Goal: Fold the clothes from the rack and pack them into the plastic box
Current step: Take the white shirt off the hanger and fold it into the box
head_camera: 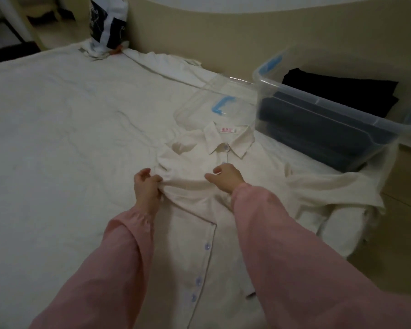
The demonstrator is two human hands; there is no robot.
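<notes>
1. Cream-coloured shirt (199,210) is lying front-up on the bed (57,138), spread out with its collar (226,141) pointing away from the person; a pink-and-white label (227,129) is showing inside the neck; pale blue buttons (207,246) are running down the front toward the camera.
2. Left hand (147,186) is gripping a bunch of the shirt's fabric near the shoulder on that side, fingers and thumb curling round a raised fold; the cloth is wrinkling around the grip.
3. Right hand (227,176) is resting on the shirt's chest just beside the button line, below the collar; its fingers are curling inward, but whether they are pinching any cloth I cannot tell.
4. Pink sleeves (119,257) are covering both arms, which are reaching over the shirt's lower half.
5. On the right, the shirt's own sleeve (330,193) is stretching outward and draping over the bed's edge.
6. Clear plastic box (318,100) is sitting at the bed's right side, just beyond the shirt's shoulder, open on top; dark folded clothes (342,91) are lying inside it.
7. Its clear lid (199,100), carrying a blue clip (222,104), is lying flat on the bed just behind the collar and beside the box.
8. At the bed's far end, a dark blue-and-white patterned cloth (107,22) is leaning beside the beige headboard (223,32).
</notes>
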